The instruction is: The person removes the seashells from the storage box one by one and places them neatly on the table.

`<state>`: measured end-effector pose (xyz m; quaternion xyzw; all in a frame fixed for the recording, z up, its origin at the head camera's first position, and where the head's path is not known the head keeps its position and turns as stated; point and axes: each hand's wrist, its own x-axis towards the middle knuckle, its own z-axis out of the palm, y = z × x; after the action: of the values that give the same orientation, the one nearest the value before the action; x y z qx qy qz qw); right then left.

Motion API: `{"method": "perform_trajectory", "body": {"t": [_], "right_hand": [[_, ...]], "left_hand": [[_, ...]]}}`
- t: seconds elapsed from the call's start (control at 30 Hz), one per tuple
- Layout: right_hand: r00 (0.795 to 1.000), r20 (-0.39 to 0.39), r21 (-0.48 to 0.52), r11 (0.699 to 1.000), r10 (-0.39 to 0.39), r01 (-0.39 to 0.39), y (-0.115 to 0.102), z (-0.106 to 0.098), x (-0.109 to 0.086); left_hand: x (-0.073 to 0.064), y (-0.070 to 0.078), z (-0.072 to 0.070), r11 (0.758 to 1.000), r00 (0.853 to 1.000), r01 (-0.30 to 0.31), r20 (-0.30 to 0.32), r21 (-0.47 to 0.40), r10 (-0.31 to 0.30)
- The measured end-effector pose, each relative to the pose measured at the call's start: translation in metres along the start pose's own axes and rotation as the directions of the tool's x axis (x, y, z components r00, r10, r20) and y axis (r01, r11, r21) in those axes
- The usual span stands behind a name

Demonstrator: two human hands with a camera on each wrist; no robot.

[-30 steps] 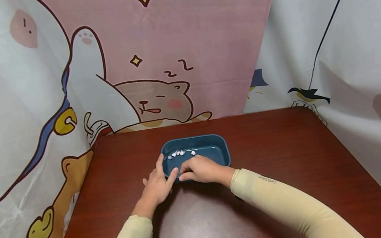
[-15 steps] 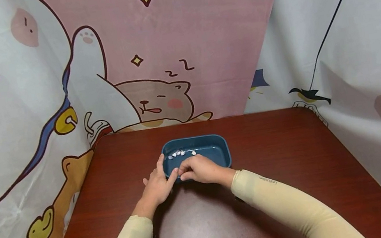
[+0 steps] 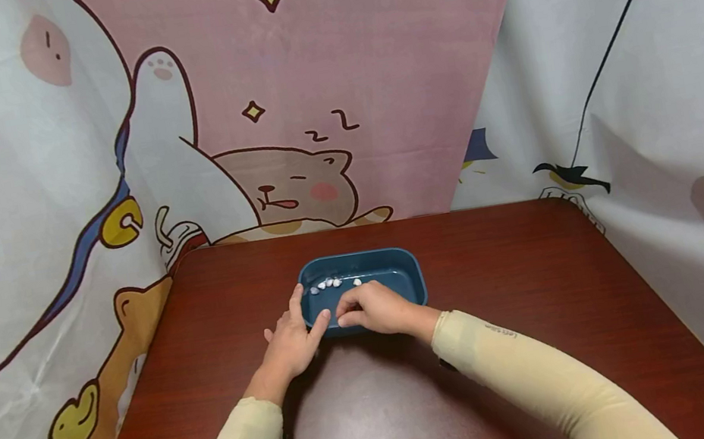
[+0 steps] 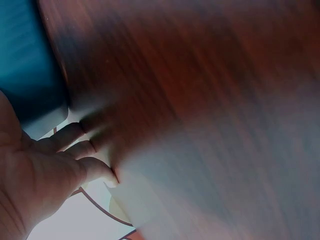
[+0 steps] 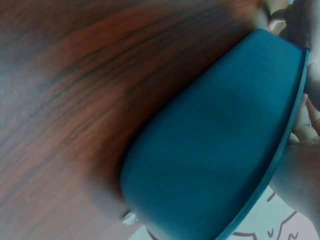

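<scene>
A dark blue rectangular tray [image 3: 412,275] stands toward the back of the table. Several small whitish pebble-like pieces [image 3: 337,282] line its far left part, with one more white piece [image 3: 357,281] further right. My left hand [image 3: 289,343] rests at the tray's left front corner, fingers spread along the outer side and thumb extended at the front rim. Over the front rim reaches my right hand [image 3: 380,309], its curled fingers [image 5: 303,125] down inside the tray and thumb close to the index finger. Whatever lies between those fingertips is hidden; I cannot tell if they pinch a piece.
The tray sits on a reddish-brown wooden table [image 3: 508,287], glossy at the front. Cloth hangings with cartoon animals [image 3: 301,181] close off the back and both sides. Pale sleeves [image 3: 520,362] cover both forearms.
My right hand has shifted slightly to the right over the tray, away from the left thumb. The left hand, the tray and the visible pieces stay as they were.
</scene>
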<state>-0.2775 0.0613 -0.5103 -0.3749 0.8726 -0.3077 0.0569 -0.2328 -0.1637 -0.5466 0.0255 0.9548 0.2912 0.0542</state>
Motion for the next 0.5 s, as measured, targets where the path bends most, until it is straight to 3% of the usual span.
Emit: {"method": "perform_trajectory", "body": {"t": [0.33, 0.5], "right_hand": [[0.989, -0.019, -0.01, 0.989, 0.147, -0.147, 0.017, 0.0, -0.005], [0.983, -0.062, 0.006, 0.985, 0.173, -0.173, 0.023, 0.004, -0.007]], "left_hand": [[-0.001, 0.0, 0.002, 1.0, 1.0, 0.005, -0.014, -0.008, -0.005], [-0.002, 0.001, 0.002, 1.0, 1.0, 0.001, -0.021, -0.017, -0.001]]}}
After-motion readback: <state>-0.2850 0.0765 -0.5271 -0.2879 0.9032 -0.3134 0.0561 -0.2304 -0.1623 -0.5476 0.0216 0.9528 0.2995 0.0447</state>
